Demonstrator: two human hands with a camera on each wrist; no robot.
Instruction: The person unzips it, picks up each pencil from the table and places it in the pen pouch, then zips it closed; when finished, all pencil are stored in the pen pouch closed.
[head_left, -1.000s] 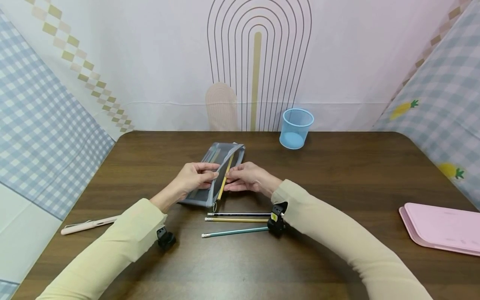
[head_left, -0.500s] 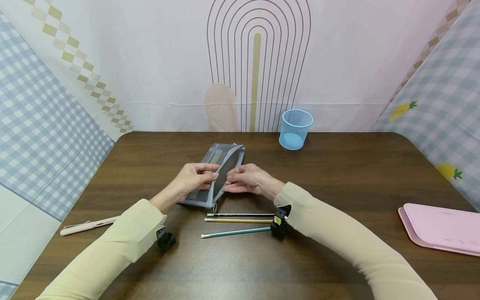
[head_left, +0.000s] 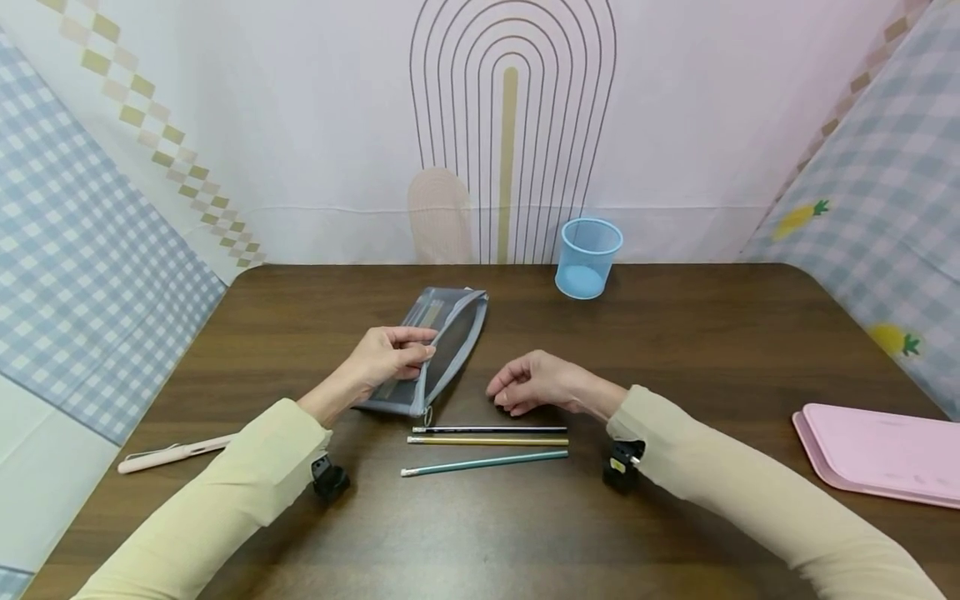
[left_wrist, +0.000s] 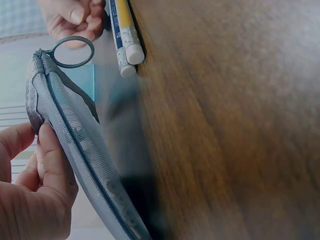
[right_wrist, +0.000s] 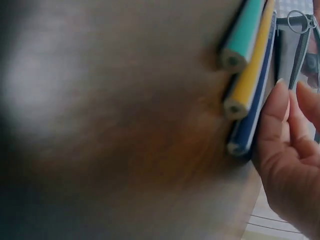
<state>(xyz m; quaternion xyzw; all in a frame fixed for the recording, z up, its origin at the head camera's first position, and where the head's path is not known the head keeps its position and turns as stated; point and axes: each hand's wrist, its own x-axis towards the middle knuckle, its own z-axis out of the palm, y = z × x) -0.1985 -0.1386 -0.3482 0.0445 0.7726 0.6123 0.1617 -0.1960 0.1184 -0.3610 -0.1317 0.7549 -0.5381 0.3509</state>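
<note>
My left hand (head_left: 386, 358) pinches one edge of a grey mesh pencil case (head_left: 459, 342) between thumb and fingers, and its zipped mouth gapes toward the right. Pencils show faintly through the mesh. A ring pull (left_wrist: 73, 52) hangs at the near end of the zip. To the right of the case, my right hand (head_left: 543, 383) hovers over the table with loosely bent fingers and nothing between them. Just in front of it lie three pencils with white erasers pointing left: a dark blue one (head_left: 491, 430), a yellow one (head_left: 487, 442) and a teal one (head_left: 483, 463).
A light blue mesh cup (head_left: 588, 260) stands at the table's back edge. On the right lies a pink flat case (head_left: 881, 454). A pale pen (head_left: 176, 452) rests at the left, partly behind the left sleeve. Patterned cloth hangs behind the table.
The yellow pencil that my right hand held at the case's mouth has gone down inside it. My right hand has let go and moved right and nearer. The left hand keeps its grip.
</note>
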